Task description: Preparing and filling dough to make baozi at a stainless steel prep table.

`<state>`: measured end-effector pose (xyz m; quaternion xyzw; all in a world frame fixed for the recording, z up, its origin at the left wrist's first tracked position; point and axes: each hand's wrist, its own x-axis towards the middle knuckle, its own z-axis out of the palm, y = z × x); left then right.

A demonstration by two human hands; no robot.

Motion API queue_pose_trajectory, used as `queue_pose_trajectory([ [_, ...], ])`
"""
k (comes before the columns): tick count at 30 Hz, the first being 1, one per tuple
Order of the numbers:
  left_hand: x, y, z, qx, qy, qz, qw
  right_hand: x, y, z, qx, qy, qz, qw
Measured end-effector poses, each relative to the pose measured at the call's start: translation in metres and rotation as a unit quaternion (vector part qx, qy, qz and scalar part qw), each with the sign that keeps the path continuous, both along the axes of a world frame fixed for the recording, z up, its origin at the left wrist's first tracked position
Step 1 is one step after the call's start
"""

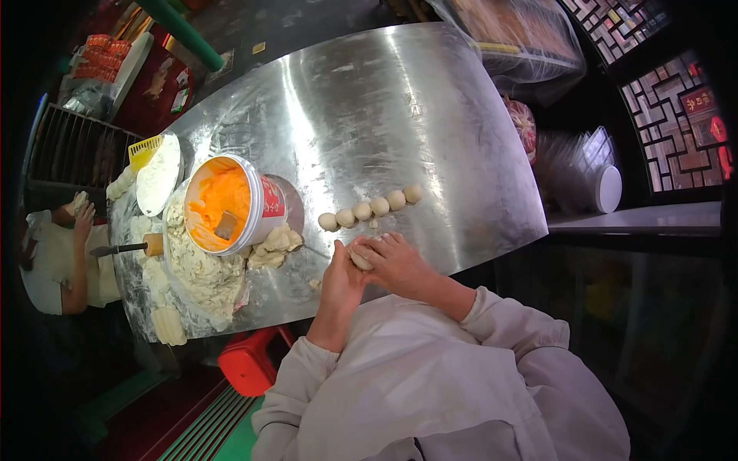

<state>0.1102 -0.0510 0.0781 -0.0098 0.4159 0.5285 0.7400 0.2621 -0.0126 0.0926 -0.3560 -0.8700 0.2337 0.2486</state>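
A piece of pale dough (pixel 361 260) is cupped between my two hands near the table's front edge. My left hand (pixel 341 276) supports it from the left, and my right hand (pixel 398 262) curls over it from the right. Just beyond them, a slanting row of several round dough balls (pixel 361 211) sits on the stainless steel table (pixel 363 127). A small dough scrap (pixel 373 223) lies beside the row. To the left, a lump of dough (pixel 275 246) rests against a white plastic tub (pixel 253 201) of orange filling (pixel 222 193), with a scraper blade (pixel 225 225) in the filling.
A large floury dough mass (pixel 207 282) spreads left of the tub. Behind it are a plate of flour (pixel 158 173), a yellow scraper (pixel 144 151) and a wooden-handled tool (pixel 153 245). Another person (pixel 69 259) handles dough at the left end. A red stool (pixel 248 363) stands below.
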Motion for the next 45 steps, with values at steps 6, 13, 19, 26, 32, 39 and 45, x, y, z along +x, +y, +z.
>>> queue_pose_trajectory([
  [6,-0.013,-0.018,-0.002,0.018,0.074,-0.126,0.989,0.044,0.033,-0.027,-0.334,0.138,-0.155,0.919],
  [13,-0.046,-0.044,-0.014,0.009,0.230,-0.101,0.968,0.103,0.114,-0.095,-0.143,0.061,-0.322,0.934],
  [19,-0.066,-0.056,-0.038,-0.010,0.261,-0.075,0.962,0.073,0.101,-0.081,-0.028,-0.106,-0.268,0.957],
  [26,-0.058,-0.044,-0.075,0.063,0.594,-0.187,0.780,0.031,0.043,-0.079,-0.152,-0.131,-0.027,0.979],
  [32,-0.020,-0.024,-0.063,0.209,0.742,-0.298,0.563,-0.001,0.022,-0.119,-0.066,-0.117,-0.017,0.991],
  [39,-0.036,-0.037,-0.079,0.122,0.552,-0.155,0.810,0.001,0.007,-0.106,-0.162,-0.135,-0.009,0.977],
  [45,-0.054,-0.054,-0.079,0.144,0.657,-0.123,0.730,-0.001,0.007,-0.098,-0.180,-0.149,0.032,0.972],
])
